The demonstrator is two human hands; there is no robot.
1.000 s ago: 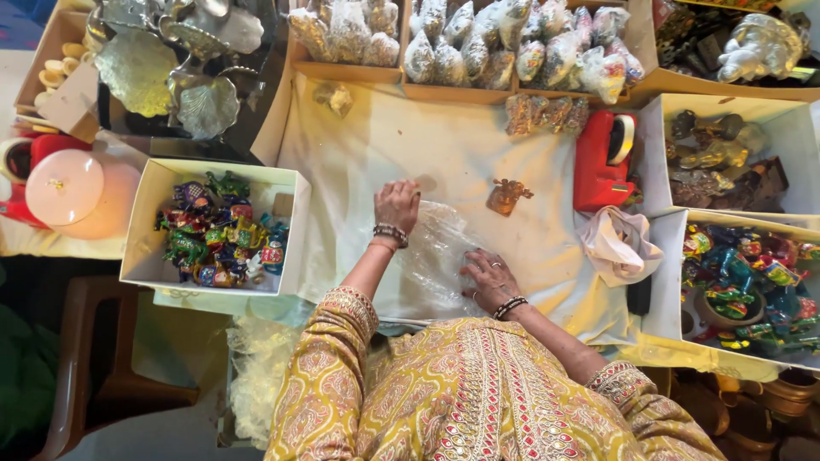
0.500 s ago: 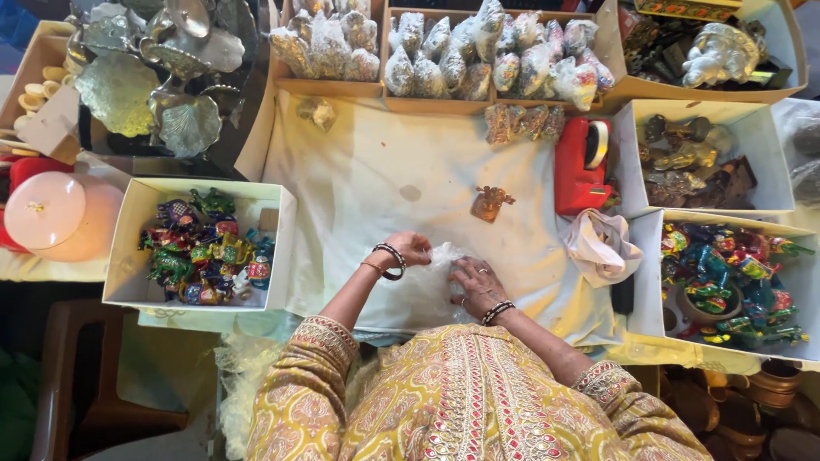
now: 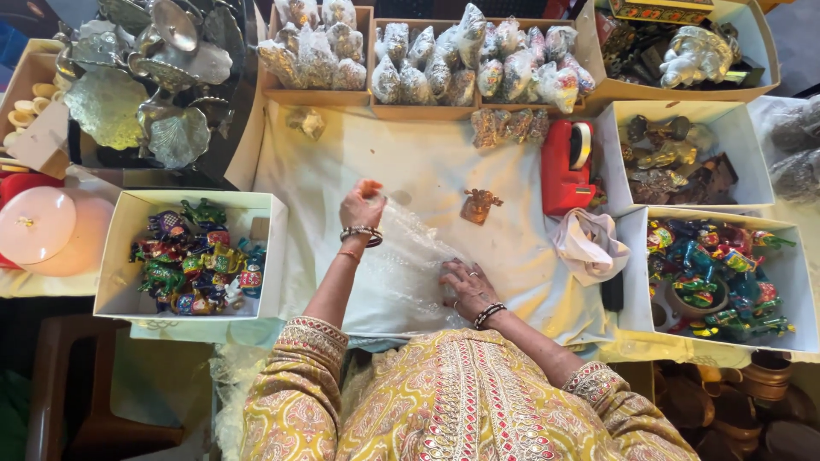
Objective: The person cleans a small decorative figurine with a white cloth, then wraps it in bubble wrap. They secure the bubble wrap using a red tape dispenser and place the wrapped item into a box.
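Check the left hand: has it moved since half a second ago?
Yes. The left hand has moved up the white cloth away from the body, toward the small brown figurine, lifting the edge of the clear plastic sheet.

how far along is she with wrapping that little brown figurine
Done: wrapped bundles fill the cardboard trays at the back. In hand: left hand and right hand spread a clear plastic sheet. Left: the brown figurine sits bare beside it; the red tape dispenser is untouched.
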